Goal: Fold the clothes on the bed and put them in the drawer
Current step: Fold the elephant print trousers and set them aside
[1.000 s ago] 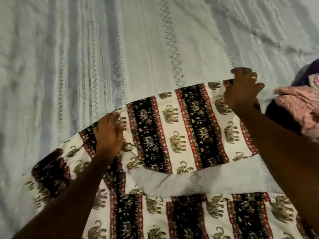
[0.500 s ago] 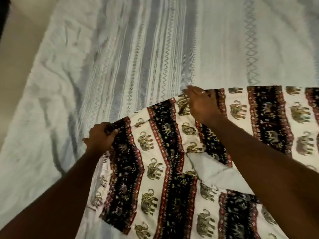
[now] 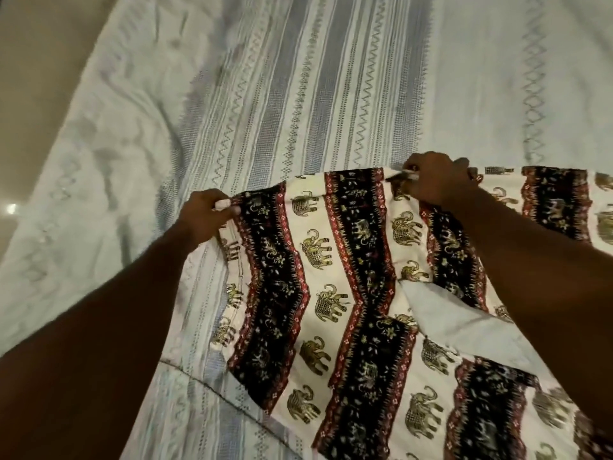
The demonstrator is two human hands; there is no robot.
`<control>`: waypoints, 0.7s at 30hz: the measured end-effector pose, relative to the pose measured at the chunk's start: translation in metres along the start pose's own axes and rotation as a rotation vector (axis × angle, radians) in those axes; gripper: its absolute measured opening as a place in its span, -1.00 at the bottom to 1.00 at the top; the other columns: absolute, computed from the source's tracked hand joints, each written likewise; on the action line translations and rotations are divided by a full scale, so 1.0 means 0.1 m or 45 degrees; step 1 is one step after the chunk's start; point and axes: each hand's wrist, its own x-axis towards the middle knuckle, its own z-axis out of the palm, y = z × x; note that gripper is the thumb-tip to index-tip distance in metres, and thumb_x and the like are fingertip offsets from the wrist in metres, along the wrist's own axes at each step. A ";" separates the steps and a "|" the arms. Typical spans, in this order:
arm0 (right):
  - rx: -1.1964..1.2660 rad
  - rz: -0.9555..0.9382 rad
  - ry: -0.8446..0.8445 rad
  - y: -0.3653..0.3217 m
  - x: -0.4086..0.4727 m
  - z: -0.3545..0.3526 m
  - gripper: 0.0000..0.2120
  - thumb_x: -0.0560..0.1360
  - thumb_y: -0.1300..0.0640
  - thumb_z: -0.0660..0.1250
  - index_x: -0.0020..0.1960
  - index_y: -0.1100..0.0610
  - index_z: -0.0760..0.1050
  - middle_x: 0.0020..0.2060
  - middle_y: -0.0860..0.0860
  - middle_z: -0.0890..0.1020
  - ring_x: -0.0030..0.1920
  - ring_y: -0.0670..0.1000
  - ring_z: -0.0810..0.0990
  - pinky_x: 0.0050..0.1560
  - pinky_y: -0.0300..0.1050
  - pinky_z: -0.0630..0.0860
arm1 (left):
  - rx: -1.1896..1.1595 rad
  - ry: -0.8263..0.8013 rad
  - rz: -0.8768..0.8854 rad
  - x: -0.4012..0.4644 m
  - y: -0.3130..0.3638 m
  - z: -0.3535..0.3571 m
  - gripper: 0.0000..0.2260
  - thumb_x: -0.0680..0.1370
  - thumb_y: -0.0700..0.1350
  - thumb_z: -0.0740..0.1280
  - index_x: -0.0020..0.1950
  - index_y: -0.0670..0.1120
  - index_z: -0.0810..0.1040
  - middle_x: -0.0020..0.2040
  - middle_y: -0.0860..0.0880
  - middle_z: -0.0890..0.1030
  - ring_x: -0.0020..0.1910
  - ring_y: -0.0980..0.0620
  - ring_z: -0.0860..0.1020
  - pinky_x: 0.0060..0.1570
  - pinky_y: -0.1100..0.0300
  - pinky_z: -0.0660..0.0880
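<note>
Two hands grasp one garment in the head view. Left hand pinches the far left corner of the elephant-print cloth, thumb on top, fingers curled beneath. Right hand grips the same far edge further right, fingers curled over the hem. Cloth lies on the bed, spread toward the viewer, its near portion overlapping, with pale bedspread visible in a gap under the right forearm.

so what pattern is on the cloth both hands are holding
Gold elephants on cream, between black floral bands edged red: the cloth, head view.
</note>
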 end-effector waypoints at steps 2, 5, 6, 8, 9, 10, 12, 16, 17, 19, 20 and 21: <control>-0.017 -0.057 -0.048 0.04 -0.04 -0.01 -0.61 0.50 -0.13 0.43 0.26 0.01 0.56 0.19 0.10 0.62 0.24 0.21 0.53 0.34 0.18 0.26 | -0.077 -0.105 -0.026 -0.07 -0.02 -0.05 -0.83 0.48 -0.19 0.53 -0.05 -0.23 0.61 -0.28 -0.06 0.59 -0.42 0.24 0.50 -0.35 0.27 0.42; 0.190 -0.120 -0.058 0.11 -0.14 -0.09 -0.67 0.50 -0.04 0.46 0.20 0.07 0.61 0.11 0.14 0.66 0.06 0.17 0.59 0.15 0.00 0.47 | -0.150 -0.112 -0.005 -0.18 -0.02 -0.09 -0.87 0.47 -0.31 0.50 -0.04 -0.27 0.61 -0.41 0.02 0.54 -0.52 0.27 0.44 -0.43 0.37 0.35; 0.234 -0.138 -0.056 0.13 -0.19 -0.12 -0.72 0.51 0.02 0.46 0.18 0.09 0.62 0.08 0.15 0.67 0.00 0.15 0.58 0.06 -0.05 0.47 | -0.137 -0.069 0.026 -0.21 -0.02 -0.10 -0.88 0.47 -0.31 0.50 -0.04 -0.26 0.61 -0.39 0.02 0.54 -0.50 0.28 0.45 -0.40 0.40 0.36; 0.228 -0.177 0.003 0.20 -0.31 -0.17 -0.76 0.52 0.11 0.44 0.17 0.11 0.61 0.03 0.17 0.68 -0.03 0.16 0.59 0.00 -0.06 0.45 | -0.088 0.018 0.070 -0.26 -0.05 -0.11 -0.89 0.47 -0.23 0.52 -0.06 -0.20 0.63 -0.32 -0.05 0.57 -0.41 0.24 0.49 -0.28 0.30 0.39; 0.214 -0.187 0.034 0.23 -0.39 -0.18 -0.76 0.51 0.12 0.45 0.17 0.10 0.60 0.01 0.18 0.68 -0.03 0.17 0.60 -0.01 -0.04 0.45 | -0.062 0.036 0.069 -0.30 -0.07 -0.12 -0.90 0.49 -0.17 0.52 -0.07 -0.16 0.64 -0.33 -0.05 0.58 -0.40 0.18 0.50 -0.26 0.26 0.39; 0.189 -0.197 0.050 0.25 -0.51 -0.19 -0.76 0.52 0.11 0.44 0.18 0.07 0.59 -0.01 0.18 0.69 -0.04 0.19 0.61 -0.03 -0.03 0.46 | -0.075 0.021 0.034 -0.38 -0.10 -0.14 -0.90 0.52 -0.12 0.50 -0.08 -0.12 0.63 -0.38 -0.04 0.58 -0.46 0.12 0.51 -0.30 0.24 0.41; 0.040 -0.197 0.057 0.27 -0.77 -0.17 -0.74 0.55 0.04 0.39 0.23 0.01 0.55 -0.04 0.17 0.70 -0.09 0.20 0.63 -0.10 -0.02 0.46 | -0.252 -0.052 -0.089 -0.59 -0.13 -0.16 -0.91 0.57 -0.12 0.44 -0.04 -0.13 0.60 -0.50 -0.05 0.52 -0.60 0.03 0.48 -0.50 0.24 0.42; -0.178 -0.259 0.082 0.27 -1.42 -0.09 -0.66 0.55 -0.06 0.36 0.30 -0.03 0.52 -0.03 0.16 0.71 -0.10 0.22 0.67 -0.11 0.02 0.56 | -0.755 -0.176 -0.278 -1.11 -0.12 -0.20 -0.88 0.60 -0.23 0.37 0.10 -0.25 0.59 -0.42 -0.12 0.57 -0.46 -0.08 0.61 -0.41 0.11 0.60; -0.142 -0.274 0.069 0.27 -1.57 -0.07 -0.66 0.53 -0.05 0.38 0.29 -0.02 0.54 -0.01 0.17 0.71 -0.10 0.23 0.67 -0.09 0.05 0.59 | -0.877 -0.207 -0.335 -1.21 -0.13 -0.19 -0.89 0.60 -0.21 0.36 0.08 -0.23 0.58 -0.32 -0.15 0.62 -0.33 -0.14 0.67 -0.26 0.00 0.65; -0.083 -0.291 0.008 0.26 -1.91 0.02 -0.68 0.50 -0.01 0.41 0.25 0.00 0.57 0.00 0.17 0.71 -0.14 0.20 0.68 -0.09 0.12 0.62 | -1.043 -0.168 -0.433 -1.40 -0.17 -0.12 -0.87 0.61 -0.13 0.36 0.03 -0.20 0.58 -0.14 -0.20 0.67 -0.15 -0.20 0.70 -0.10 -0.12 0.65; -0.056 -0.303 -0.031 0.22 -2.10 0.06 -0.68 0.50 0.01 0.43 0.24 0.02 0.58 0.00 0.16 0.72 -0.19 0.15 0.67 -0.11 0.12 0.64 | -1.082 -0.095 -0.452 -1.50 -0.20 -0.08 -0.86 0.60 -0.12 0.38 0.01 -0.20 0.58 -0.07 -0.22 0.68 -0.14 -0.22 0.70 -0.09 -0.13 0.65; -0.023 -0.307 -0.070 0.18 -2.30 0.12 -0.67 0.50 0.03 0.45 0.24 0.05 0.58 -0.01 0.15 0.72 -0.24 0.10 0.64 -0.11 0.10 0.64 | -1.099 -0.016 -0.448 -1.60 -0.24 -0.04 -0.89 0.60 -0.16 0.39 -0.01 -0.21 0.57 -0.04 -0.24 0.67 -0.16 -0.22 0.71 -0.12 -0.12 0.66</control>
